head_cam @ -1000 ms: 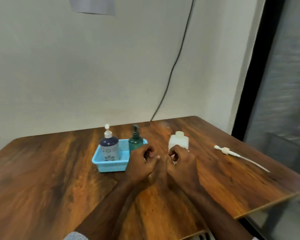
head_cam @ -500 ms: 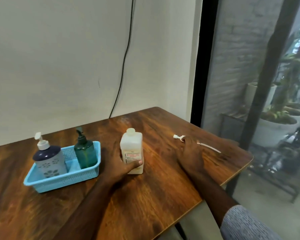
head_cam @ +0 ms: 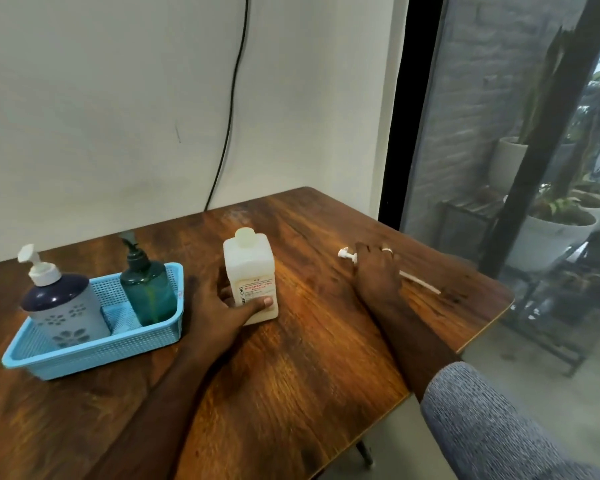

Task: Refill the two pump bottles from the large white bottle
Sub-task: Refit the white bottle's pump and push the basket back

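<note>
While the white bottle (head_cam: 250,275) stands upright near the middle of the table (head_cam: 291,375), the left hand (head_cam: 222,306) grips its lower part, with the thumb across the label and the other fingers curled round the far side. Its wide neck at the top carries no pump. Just left of the white bottle is a blue basket (head_cam: 94,344), and the two pump bottles stand upright inside it: a green bottle (head_cam: 149,292) in the end nearer to the white bottle, and a navy bottle (head_cam: 63,306) with a white pump in the farther end. To the right of the white bottle, well apart from it, a loose white pump (head_cam: 347,254) with a long tube lies flat on the table. The right hand (head_cam: 374,268) rests on this pump, covering its middle, so only the head and the end of the tube show; I cannot tell if the fingers pinch it or only lie over it. A ring is on one finger. Behind the white bottle, a black cable (head_cam: 232,98) hangs down the wall.
</note>
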